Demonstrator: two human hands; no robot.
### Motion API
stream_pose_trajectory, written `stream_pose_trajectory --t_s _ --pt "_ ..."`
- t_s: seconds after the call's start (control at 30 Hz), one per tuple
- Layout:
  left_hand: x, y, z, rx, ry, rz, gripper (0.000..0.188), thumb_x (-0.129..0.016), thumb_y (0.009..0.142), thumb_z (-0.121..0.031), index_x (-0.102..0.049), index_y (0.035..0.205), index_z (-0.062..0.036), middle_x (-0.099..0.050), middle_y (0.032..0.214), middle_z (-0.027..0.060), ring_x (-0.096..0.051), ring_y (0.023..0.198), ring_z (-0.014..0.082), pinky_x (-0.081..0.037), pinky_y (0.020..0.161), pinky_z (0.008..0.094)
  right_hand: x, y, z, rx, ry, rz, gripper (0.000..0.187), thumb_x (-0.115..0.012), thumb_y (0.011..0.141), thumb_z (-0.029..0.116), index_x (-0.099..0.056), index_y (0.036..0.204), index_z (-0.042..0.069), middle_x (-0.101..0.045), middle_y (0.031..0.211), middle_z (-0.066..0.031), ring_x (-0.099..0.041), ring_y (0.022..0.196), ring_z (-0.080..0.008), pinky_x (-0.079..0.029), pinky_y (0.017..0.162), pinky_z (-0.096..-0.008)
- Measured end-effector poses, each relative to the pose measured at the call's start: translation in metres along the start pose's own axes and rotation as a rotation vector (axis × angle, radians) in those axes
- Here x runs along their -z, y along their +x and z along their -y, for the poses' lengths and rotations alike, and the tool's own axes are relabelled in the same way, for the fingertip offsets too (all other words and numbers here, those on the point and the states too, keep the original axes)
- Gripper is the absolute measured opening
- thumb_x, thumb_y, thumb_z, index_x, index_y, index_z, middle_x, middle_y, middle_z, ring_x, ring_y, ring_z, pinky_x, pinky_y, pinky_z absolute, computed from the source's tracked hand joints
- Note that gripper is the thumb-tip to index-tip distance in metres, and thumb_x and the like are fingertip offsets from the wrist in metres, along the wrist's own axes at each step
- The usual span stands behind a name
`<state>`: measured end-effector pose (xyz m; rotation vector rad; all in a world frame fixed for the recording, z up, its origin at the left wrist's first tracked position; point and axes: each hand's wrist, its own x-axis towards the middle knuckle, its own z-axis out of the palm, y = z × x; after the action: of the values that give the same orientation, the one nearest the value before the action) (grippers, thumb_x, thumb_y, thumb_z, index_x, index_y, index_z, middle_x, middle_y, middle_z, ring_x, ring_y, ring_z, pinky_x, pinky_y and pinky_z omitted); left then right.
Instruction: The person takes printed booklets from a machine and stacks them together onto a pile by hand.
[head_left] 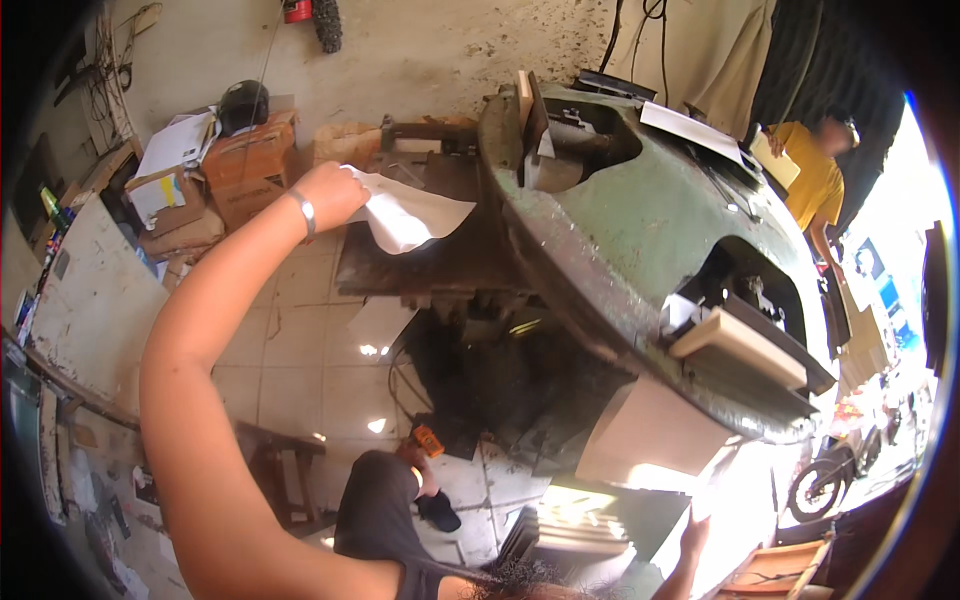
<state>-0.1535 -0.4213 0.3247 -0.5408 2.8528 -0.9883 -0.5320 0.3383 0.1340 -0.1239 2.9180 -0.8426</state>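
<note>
My left hand [335, 195], a metal band at its wrist, reaches far forward. Its fingers are closed on a corner of a white paper sheet [400, 222], which hangs bent beside the rim of a large green machine [640, 200]. Low on the right, my right hand [692, 535] is upright at the edge of a greenish sheet [650, 512]; glare washes out its fingers, so its grip cannot be told. Close by on its left stands a stack of thick paper blocks [575, 530]. A pale block [738, 345] sits in a slot of the machine.
Beyond the machine a person in a yellow shirt [815, 180] holds a pale block. Cardboard boxes [245, 165] with a dark helmet [243, 105] stand at the far left. A pale panel [95, 290] lines the left side. A motorcycle wheel [815, 490] shows at the right.
</note>
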Motion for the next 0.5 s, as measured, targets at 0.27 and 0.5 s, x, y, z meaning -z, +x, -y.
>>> stream_pose_trajectory --t_s 0.27,0.5 --pt "0.053 -0.170 -0.148 0.189 -0.371 -0.487 0.030 -0.060 0.090 -0.014 -0.073 0.117 -0.0123 -0.066 0.100 0.0008 -0.063 0.091 0.0204 -0.050 0.081 0.0368 -0.077 -0.191 0.159 0.642 0.313 0.690 0.078 -0.085 0.083 0.015 -0.051 0.152 0.009 -0.060 0.147 -0.0134 -0.058 0.134 -0.0294 -0.045 0.112 -0.0426" --pt "0.081 -0.230 -0.295 0.193 -0.818 -0.570 0.049 -0.066 0.087 -0.014 -0.066 0.136 -0.0125 -0.064 0.103 0.0038 -0.064 0.092 0.0244 -0.052 0.083 0.0382 -0.144 -0.275 0.259 0.823 0.802 0.814 0.071 -0.085 0.086 0.021 -0.050 0.146 0.003 -0.068 0.122 -0.0202 -0.065 0.118 -0.0297 -0.052 0.100 -0.0425"
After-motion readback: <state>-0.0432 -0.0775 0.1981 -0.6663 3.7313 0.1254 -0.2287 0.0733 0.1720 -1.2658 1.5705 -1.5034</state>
